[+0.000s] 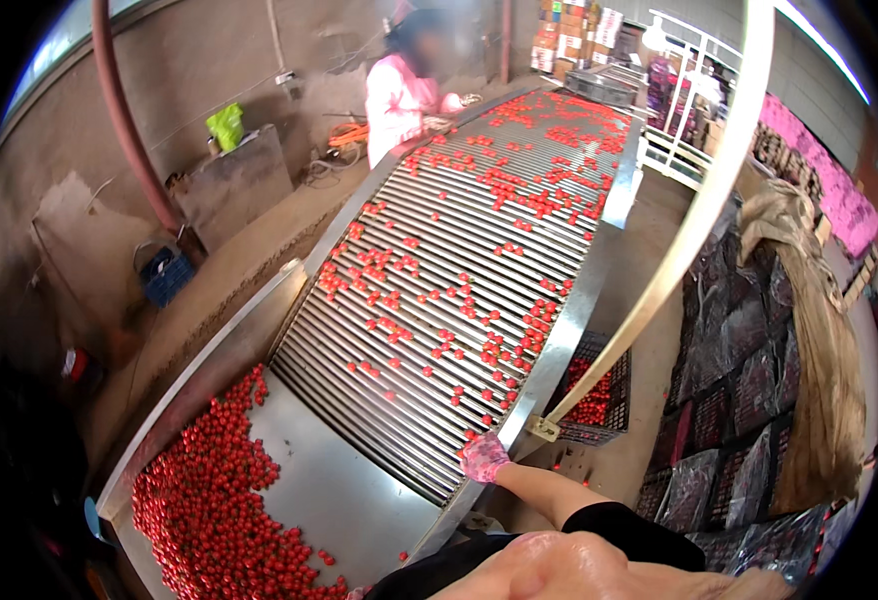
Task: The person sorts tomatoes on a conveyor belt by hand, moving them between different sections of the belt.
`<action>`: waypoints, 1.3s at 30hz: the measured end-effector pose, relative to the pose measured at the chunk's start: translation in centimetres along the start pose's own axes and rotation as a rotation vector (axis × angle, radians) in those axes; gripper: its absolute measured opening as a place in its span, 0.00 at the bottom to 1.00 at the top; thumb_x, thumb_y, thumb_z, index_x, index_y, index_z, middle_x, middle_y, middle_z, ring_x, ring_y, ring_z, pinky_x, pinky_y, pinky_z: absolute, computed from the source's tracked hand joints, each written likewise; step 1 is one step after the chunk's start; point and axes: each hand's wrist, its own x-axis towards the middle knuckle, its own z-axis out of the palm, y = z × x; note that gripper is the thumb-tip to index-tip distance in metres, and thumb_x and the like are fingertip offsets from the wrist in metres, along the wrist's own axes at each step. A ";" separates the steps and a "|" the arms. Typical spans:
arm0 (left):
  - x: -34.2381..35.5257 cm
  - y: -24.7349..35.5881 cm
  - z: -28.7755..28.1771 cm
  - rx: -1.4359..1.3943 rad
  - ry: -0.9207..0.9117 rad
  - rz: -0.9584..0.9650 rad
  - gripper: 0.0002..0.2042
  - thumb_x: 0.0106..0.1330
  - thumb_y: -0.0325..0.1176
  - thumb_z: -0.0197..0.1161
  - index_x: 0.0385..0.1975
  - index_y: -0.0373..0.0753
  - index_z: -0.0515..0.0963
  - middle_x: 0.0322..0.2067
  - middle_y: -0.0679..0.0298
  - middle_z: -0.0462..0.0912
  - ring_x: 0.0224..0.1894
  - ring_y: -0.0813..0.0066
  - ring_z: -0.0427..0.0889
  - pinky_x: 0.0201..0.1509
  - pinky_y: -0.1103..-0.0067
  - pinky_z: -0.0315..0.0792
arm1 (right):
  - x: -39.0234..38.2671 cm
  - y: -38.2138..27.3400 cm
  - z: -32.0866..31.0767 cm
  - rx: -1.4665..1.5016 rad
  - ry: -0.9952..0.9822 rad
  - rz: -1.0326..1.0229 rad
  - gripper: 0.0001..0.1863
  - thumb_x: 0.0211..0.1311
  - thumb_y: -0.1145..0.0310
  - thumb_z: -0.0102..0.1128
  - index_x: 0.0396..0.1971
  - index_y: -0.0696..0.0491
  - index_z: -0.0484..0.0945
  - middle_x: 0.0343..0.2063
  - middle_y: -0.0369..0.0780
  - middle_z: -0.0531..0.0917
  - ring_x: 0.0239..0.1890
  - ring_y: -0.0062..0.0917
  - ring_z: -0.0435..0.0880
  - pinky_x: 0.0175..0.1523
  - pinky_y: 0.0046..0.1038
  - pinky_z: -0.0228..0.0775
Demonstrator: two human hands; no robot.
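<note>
Small round red fruits, which look like cherry tomatoes, lie scattered over a sloping conveyor of metal rollers (359, 350). A dense heap of the fruits (209, 490) covers the left part of the smooth metal tray (349, 455) at its near end. My right hand (484, 457), in a pink patterned glove, rests at the conveyor's right edge with its fingers curled in. A red fruit (471, 435) is right by the fingertips; whatever lies inside them is hidden. Of my left hand (357, 593) only a sliver of pink glove shows at the lower edge, next to the heap.
A black crate (614, 395) of red fruits stands under a pale slanting post (699, 230) on the right. Beyond are crates under plastic sheets (729, 340). A person in pink (394, 105) works at the conveyor's far left side. A blue basket (166, 275) sits left.
</note>
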 end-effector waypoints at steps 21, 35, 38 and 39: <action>-1.7 3.4 -7.8 -0.717 -0.353 -0.597 0.15 0.63 0.44 0.60 0.42 0.40 0.80 0.43 0.52 0.83 0.45 0.56 0.82 0.43 0.64 0.78 | 2.3 3.1 -3.3 0.041 0.066 0.011 0.16 0.61 0.54 0.52 0.27 0.48 0.84 0.28 0.42 0.84 0.38 0.33 0.82 0.53 0.40 0.66; 12.2 -1.4 8.5 -0.766 -0.057 -0.182 0.34 0.58 0.35 0.70 0.64 0.36 0.63 0.60 0.48 0.69 0.63 0.56 0.71 0.64 0.69 0.68 | -1.4 4.8 -4.8 -0.009 0.250 -0.048 0.09 0.58 0.64 0.57 0.27 0.52 0.81 0.31 0.42 0.82 0.42 0.37 0.77 0.56 0.42 0.63; 21.2 -2.9 9.4 -0.673 0.150 -0.174 0.36 0.62 0.31 0.66 0.68 0.32 0.56 0.65 0.46 0.63 0.68 0.55 0.63 0.71 0.69 0.59 | -1.0 5.1 -5.0 0.029 0.300 -0.079 0.05 0.54 0.67 0.59 0.25 0.51 0.78 0.29 0.42 0.80 0.41 0.39 0.76 0.54 0.43 0.63; 24.3 -2.1 9.6 -0.873 0.136 -0.237 0.36 0.64 0.29 0.64 0.69 0.32 0.53 0.69 0.47 0.58 0.71 0.57 0.58 0.74 0.70 0.53 | -1.0 5.3 -5.3 0.052 0.298 -0.081 0.04 0.53 0.68 0.59 0.24 0.51 0.78 0.28 0.41 0.79 0.40 0.39 0.76 0.53 0.43 0.63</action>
